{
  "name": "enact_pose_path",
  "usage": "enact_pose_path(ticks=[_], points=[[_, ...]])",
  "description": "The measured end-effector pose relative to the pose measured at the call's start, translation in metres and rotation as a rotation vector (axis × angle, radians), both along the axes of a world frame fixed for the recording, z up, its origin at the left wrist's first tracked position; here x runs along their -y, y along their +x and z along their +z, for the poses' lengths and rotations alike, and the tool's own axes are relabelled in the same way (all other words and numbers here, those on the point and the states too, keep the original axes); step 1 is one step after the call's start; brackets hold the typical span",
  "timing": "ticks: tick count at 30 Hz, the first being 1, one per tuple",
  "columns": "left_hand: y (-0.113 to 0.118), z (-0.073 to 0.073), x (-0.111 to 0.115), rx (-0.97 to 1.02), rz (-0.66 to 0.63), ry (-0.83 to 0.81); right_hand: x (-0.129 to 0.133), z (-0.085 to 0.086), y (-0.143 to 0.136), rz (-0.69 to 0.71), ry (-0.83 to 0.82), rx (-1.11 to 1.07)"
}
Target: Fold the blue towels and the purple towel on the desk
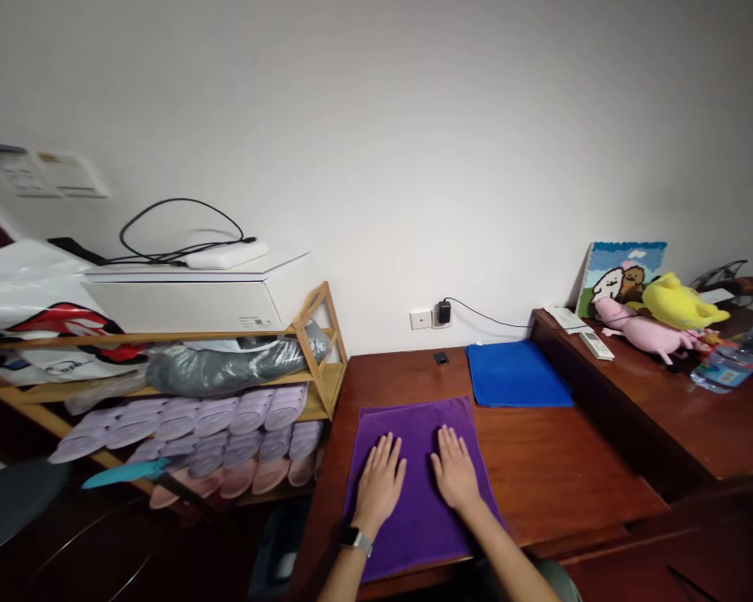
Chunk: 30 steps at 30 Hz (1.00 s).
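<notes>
A purple towel [419, 502] lies spread flat on the brown wooden desk [540, 468], its near edge at the desk's front. My left hand [380, 483] rests flat on the towel's left half, fingers stretched out, with a watch [356, 539] on the wrist. On the right half lies my right hand [455, 470], also flat with the fingers extended. Neither hand holds anything. Behind and to the right, a blue towel [518, 374] lies flat against the back of the desk, apart from both hands.
Right, a raised ledge holds a remote [597, 345], pink plush toy [643, 328], yellow plush toy [681, 303], picture [627, 261] and water bottle [734, 361]. Left stands a wooden rack [317, 334] with slippers [238, 414] and a white box [181, 305]. A black charger [443, 312] is plugged into the wall.
</notes>
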<state>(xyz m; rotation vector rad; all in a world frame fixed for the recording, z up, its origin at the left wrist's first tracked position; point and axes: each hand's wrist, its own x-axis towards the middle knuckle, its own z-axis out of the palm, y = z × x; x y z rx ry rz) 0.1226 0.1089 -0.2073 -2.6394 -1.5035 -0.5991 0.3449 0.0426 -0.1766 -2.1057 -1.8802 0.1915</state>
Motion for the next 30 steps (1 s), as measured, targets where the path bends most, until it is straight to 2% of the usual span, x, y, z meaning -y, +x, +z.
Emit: enact_pose_path(ticks=[2, 4, 6, 9, 12, 14, 17, 20, 22, 24, 27, 30], points=[[0.003, -0.009, 0.018, -0.014, -0.050, -0.027, 0.014, -0.012, -0.025, 0.050, 0.010, -0.022], [-0.009, -0.017, 0.029, -0.028, -0.031, -0.045, 0.027, -0.021, -0.031, 0.038, -0.013, -0.026], [-0.028, -0.020, 0.031, -0.041, 0.029, -0.053, 0.038, -0.023, -0.018, -0.013, -0.057, -0.007], [-0.053, -0.016, 0.025, -0.069, 0.084, -0.075, 0.050, -0.012, 0.022, -0.105, -0.133, 0.032], [-0.060, -0.007, 0.020, -0.076, 0.082, -0.086, 0.058, 0.002, 0.055, -0.158, -0.183, 0.049], [-0.056, -0.001, 0.022, -0.066, 0.072, -0.076, 0.060, 0.009, 0.060, -0.168, -0.195, 0.045], [-0.037, 0.010, 0.033, -0.014, 0.039, -0.001, 0.058, 0.015, 0.040, -0.186, -0.125, 0.037], [-0.008, 0.017, 0.052, 0.021, -0.052, 0.071, 0.056, 0.014, -0.002, -0.080, 0.038, 0.018], [0.008, 0.016, 0.066, -0.006, -0.109, 0.051, 0.057, 0.009, -0.028, 0.024, 0.078, -0.010], [0.013, 0.010, 0.076, -0.042, -0.109, 0.000, 0.060, 0.001, -0.044, 0.069, 0.039, -0.041], [-0.005, -0.005, 0.080, -0.062, -0.036, -0.045, 0.069, -0.010, -0.040, 0.045, -0.033, -0.051], [-0.044, -0.017, 0.076, -0.062, 0.048, -0.041, 0.079, -0.015, -0.010, -0.029, -0.053, -0.017]])
